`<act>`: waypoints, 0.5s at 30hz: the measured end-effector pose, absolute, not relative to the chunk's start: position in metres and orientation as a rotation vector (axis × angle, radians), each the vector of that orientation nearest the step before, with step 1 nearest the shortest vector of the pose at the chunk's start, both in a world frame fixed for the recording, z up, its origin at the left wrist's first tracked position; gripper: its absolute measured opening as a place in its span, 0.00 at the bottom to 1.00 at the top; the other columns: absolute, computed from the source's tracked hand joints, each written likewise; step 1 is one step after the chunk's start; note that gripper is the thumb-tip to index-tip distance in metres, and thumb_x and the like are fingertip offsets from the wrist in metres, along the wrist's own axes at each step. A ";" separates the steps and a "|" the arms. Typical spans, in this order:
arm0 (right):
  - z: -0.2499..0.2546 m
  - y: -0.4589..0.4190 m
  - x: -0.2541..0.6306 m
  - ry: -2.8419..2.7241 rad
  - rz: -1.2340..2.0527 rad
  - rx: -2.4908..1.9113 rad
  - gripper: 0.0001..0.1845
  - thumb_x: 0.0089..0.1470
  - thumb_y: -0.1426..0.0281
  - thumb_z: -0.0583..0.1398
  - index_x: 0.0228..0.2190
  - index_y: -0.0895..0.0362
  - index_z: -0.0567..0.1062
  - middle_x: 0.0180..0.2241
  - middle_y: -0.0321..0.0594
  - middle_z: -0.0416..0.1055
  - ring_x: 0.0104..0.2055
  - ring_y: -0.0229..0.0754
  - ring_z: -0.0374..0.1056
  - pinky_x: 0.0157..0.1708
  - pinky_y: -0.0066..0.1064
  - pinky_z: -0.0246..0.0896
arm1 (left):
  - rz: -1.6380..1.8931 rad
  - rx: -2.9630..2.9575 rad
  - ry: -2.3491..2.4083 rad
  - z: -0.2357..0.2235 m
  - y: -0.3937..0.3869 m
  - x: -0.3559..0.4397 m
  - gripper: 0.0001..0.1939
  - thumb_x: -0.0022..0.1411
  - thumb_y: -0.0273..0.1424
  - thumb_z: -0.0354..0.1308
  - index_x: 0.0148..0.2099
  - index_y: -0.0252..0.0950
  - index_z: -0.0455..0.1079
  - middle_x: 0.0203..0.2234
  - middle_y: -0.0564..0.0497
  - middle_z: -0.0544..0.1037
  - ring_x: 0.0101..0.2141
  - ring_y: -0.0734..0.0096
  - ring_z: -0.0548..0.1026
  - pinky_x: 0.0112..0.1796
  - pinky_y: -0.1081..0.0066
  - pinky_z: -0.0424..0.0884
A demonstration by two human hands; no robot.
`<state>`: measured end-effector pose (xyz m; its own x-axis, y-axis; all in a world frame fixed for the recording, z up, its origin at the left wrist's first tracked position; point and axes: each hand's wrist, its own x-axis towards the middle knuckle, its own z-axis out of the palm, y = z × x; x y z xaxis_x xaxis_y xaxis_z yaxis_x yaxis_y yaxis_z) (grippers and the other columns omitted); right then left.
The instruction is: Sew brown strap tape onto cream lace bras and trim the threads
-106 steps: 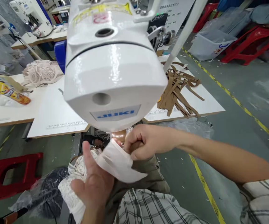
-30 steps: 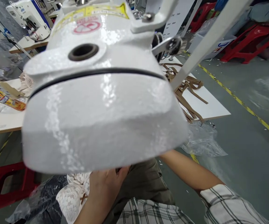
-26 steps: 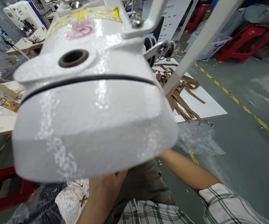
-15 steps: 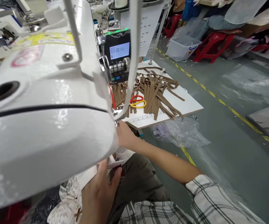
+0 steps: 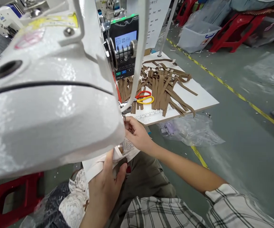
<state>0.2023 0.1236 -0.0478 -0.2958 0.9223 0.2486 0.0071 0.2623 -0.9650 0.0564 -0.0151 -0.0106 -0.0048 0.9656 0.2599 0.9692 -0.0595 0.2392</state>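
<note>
A white lace bra [image 5: 72,205] hangs below the white sewing machine head [image 5: 56,126], its pale band running up under the machine. My left hand [image 5: 107,183] grips that band, index finger along the fabric and thumb apart from it on the near side. Beside the needle end of the machine, my right hand [image 5: 138,134] is closed in a pinch. Its fingertips are partly behind the machine head, so what they hold cannot be made out. Lace fabric [image 5: 128,145] and a round metal part [image 5: 120,148] show just below this hand.
Brown fabric strips [image 5: 159,88] and red-and-yellow-handled scissors [image 5: 145,97] lie on the white tabletop [image 5: 203,98]. A control panel [image 5: 125,44] stands behind the machine. Plastic bags [image 5: 191,129] lie on the floor; red stools [image 5: 239,31] stand at right, another [image 5: 30,193] at lower left.
The view has shifted, so the machine sits higher. My right hand shows more beside the needle area, its fingers now visibly pinched. My left hand stays on the bra band.
</note>
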 end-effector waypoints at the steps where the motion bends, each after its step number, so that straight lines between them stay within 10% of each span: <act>1: -0.048 0.121 0.203 -1.552 1.232 -0.888 0.14 0.60 0.65 0.58 0.47 0.56 0.68 0.37 0.39 0.67 0.31 0.36 0.62 0.30 0.28 0.59 | -0.576 -2.196 -2.142 -0.013 -0.016 0.056 0.35 0.64 0.40 0.59 0.68 0.38 0.53 0.37 0.43 0.82 0.37 0.56 0.80 0.30 0.69 0.72; 15: -0.040 0.079 0.226 -1.700 1.337 -0.980 0.20 0.56 0.52 0.61 0.40 0.55 0.69 0.37 0.40 0.69 0.39 0.41 0.66 0.36 0.29 0.62 | -0.666 -2.158 -2.052 -0.034 -0.033 0.076 0.48 0.63 0.42 0.60 0.72 0.27 0.36 0.57 0.26 0.68 0.53 0.43 0.74 0.43 0.56 0.77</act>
<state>0.2258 0.0791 -0.0397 -0.4271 0.8990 0.0971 0.1174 0.1616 -0.9799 0.0756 -0.0329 -0.0339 0.0022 0.9296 0.3685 0.9689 -0.0931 0.2292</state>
